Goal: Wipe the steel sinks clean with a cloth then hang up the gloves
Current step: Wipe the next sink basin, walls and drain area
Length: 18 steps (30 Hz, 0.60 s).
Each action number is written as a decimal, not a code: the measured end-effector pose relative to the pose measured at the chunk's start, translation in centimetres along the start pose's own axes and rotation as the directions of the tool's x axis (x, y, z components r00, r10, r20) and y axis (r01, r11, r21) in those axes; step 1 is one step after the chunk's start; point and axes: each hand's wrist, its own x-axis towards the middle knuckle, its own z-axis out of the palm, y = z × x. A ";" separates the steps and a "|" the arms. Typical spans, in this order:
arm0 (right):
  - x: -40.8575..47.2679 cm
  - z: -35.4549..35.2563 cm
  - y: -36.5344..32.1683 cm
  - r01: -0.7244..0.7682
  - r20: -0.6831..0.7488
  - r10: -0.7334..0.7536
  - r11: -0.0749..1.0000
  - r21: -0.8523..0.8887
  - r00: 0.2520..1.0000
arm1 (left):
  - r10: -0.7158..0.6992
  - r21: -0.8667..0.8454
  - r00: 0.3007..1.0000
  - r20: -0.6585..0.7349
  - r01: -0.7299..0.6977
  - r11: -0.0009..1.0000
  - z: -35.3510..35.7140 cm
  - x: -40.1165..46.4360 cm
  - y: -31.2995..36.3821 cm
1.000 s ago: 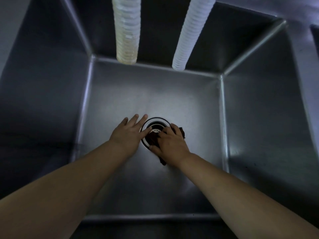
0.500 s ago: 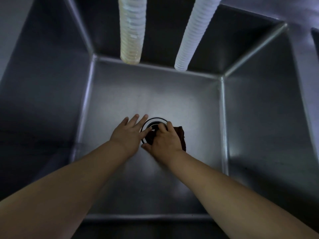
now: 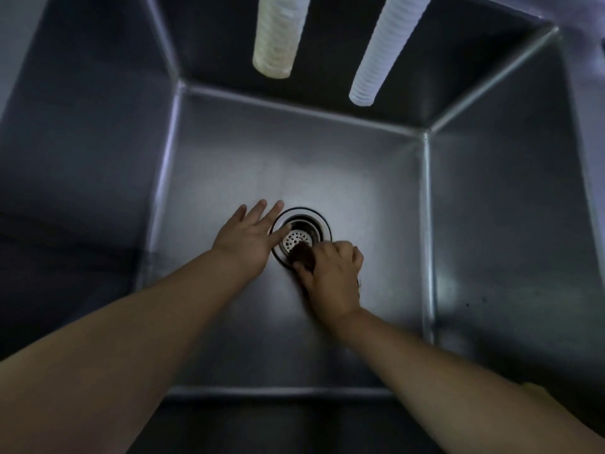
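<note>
Deep steel sink (image 3: 229, 165), tall walls all round, bare floor far and right; right hand (image 3: 332, 276) squeezing dark cloth (image 3: 302, 255) on drain (image 3: 301, 237) near edge; left hand (image 3: 250, 239) flat, fingers spread, beside drain.

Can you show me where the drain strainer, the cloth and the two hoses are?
drain strainer (image 3: 296, 238), head view, on its holed plate.
cloth (image 3: 302, 253), head view, on the dark wad under the right hand's fingers.
yellowish hose (image 3: 278, 34), head view, mid-length.
white hose (image 3: 381, 57), head view, mid-length.
</note>
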 end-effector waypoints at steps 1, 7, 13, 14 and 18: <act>-1.3 0.0 0.3 0.137 -0.012 -0.137 0.989 -0.053 0.990 | 0.004 -0.032 1.000 0.009 -0.003 0.999 -0.1 -0.1 -0.1; -5.5 1.0 1.0 0.817 0.381 -0.740 0.572 -0.076 0.554 | -0.112 -0.283 0.988 -0.105 0.079 0.956 -2.3 -2.0 -2.6; -1.8 3.1 -7.6 0.712 0.333 -0.661 0.700 -0.048 0.673 | -0.303 -0.233 0.947 -0.107 0.272 0.934 -3.6 -4.2 -4.8; -1.4 3.5 -8.3 0.693 0.332 -0.639 0.718 -0.066 0.694 | -0.314 -0.230 0.946 -0.087 0.287 0.930 -3.5 -4.4 -4.9; -1.6 3.6 -6.5 0.712 0.332 -0.655 0.698 -0.078 0.679 | -0.328 -0.216 0.945 0.011 0.323 0.922 -2.6 -5.4 -4.7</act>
